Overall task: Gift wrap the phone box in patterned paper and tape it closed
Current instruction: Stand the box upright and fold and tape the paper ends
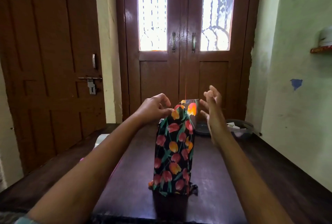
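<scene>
A dark round bowl (pixel 248 125) at the back right of the dark wooden table (pixel 215 178) holds white paper scraps (pixel 231 125). The phone box (pixel 173 152), wrapped in black paper printed with red and orange tulips, stands upright mid-table. The left hand (pixel 154 108) pinches its top fold; the right hand (pixel 212 114) hovers just beside it, fingers spread and relaxed.

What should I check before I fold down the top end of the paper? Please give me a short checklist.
1. Wrapped phone box stands upright on the wooden table: ok.
2. Left hand pinches the tulip paper at the top: ok.
3. Right hand steadies the box: not ok; it is open and apart from the box.
4. Top end closed: not ok; the top flap stands up.
5. Tape within reach: cannot tell; the pale object at the left is blurred.
</scene>
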